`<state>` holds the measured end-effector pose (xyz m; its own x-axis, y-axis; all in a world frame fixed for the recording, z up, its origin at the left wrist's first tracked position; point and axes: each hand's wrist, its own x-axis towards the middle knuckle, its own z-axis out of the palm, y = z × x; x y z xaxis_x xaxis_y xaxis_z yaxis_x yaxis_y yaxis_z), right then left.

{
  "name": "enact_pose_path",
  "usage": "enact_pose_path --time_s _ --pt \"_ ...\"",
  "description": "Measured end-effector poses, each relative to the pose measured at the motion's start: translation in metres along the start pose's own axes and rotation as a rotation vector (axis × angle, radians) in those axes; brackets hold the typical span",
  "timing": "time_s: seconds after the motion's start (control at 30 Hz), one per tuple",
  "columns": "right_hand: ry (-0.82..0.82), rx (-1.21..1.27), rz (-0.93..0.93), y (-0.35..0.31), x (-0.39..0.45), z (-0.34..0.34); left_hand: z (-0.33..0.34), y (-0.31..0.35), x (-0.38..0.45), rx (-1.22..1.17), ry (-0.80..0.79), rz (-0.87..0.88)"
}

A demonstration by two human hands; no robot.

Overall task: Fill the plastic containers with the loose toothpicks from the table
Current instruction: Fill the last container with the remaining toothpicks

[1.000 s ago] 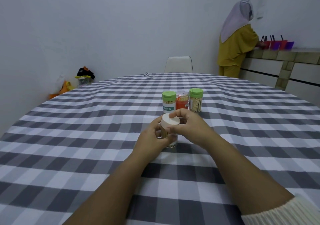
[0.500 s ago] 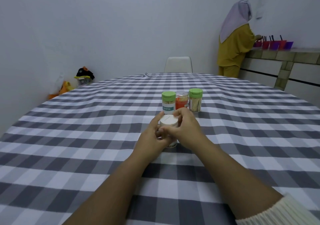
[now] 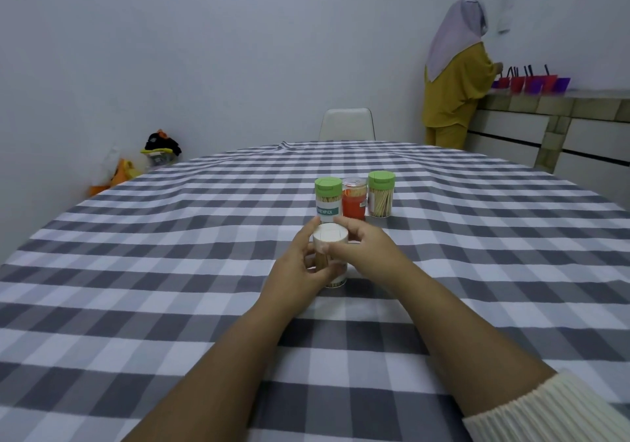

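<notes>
A white-lidded toothpick container (image 3: pixel 330 247) stands upright on the table, inside both grips. Just beyond them, two green-lidded containers (image 3: pixel 328 200) flank a red one (image 3: pixel 354 202), all closed.

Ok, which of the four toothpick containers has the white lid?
The white-lidded container, nearest the camera and gripped by both hands. The three containers behind it have two green lids and one clear lid over a red body.

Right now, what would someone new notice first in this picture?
Both hands meet mid-table on a white-lidded toothpick container: the left hand grips its body, the right hand holds the lid. Just behind stand two green-lidded containers flanking a red container on the grey checked tablecloth.
</notes>
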<state>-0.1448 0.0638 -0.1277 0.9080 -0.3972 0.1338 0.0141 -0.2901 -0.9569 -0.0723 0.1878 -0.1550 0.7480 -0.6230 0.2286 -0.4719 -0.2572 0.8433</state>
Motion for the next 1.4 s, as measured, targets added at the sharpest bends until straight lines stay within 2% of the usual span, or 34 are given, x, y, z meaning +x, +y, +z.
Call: enact_pose_path --time_s 0.13,0.23,0.3,0.47,0.63,0.8,0.93,1.13,1.3,1.4 --pt "0.156 -0.107 -0.013 0.007 0.004 0.010 0.000 -0.001 0.002 0.037 0.001 0.004" --pt "0.047 0.000 -0.005 0.005 0.004 0.004 0.000 -0.001 0.002 0.021 -0.002 0.005" --pt "-0.010 -0.013 0.000 0.003 0.003 0.001 -0.001 -0.001 0.002 0.005 -0.009 0.003" --pt "0.135 -0.066 0.004 0.004 0.004 0.010 0.000 0.000 0.003 0.035 0.002 -0.006" --pt "-0.020 0.024 0.040 0.005 0.005 -0.002 0.000 0.000 0.001 -0.022 -0.010 -0.020" --pt "0.132 -0.041 0.034 0.007 0.008 0.007 0.001 0.002 0.002 0.014 0.003 -0.010" --pt "-0.043 0.022 0.076 0.009 0.008 0.001 0.000 0.001 0.002 -0.027 -0.015 -0.028" --pt "0.109 -0.059 0.036 0.009 0.010 0.005 0.002 0.002 0.003 -0.050 -0.023 -0.029" --pt "-0.016 -0.064 0.047 0.008 0.008 -0.001 0.000 0.000 0.004 -0.080 -0.044 -0.017" --pt "0.037 -0.070 0.013 0.008 0.007 -0.001 0.001 0.000 0.005 -0.061 -0.020 -0.011"
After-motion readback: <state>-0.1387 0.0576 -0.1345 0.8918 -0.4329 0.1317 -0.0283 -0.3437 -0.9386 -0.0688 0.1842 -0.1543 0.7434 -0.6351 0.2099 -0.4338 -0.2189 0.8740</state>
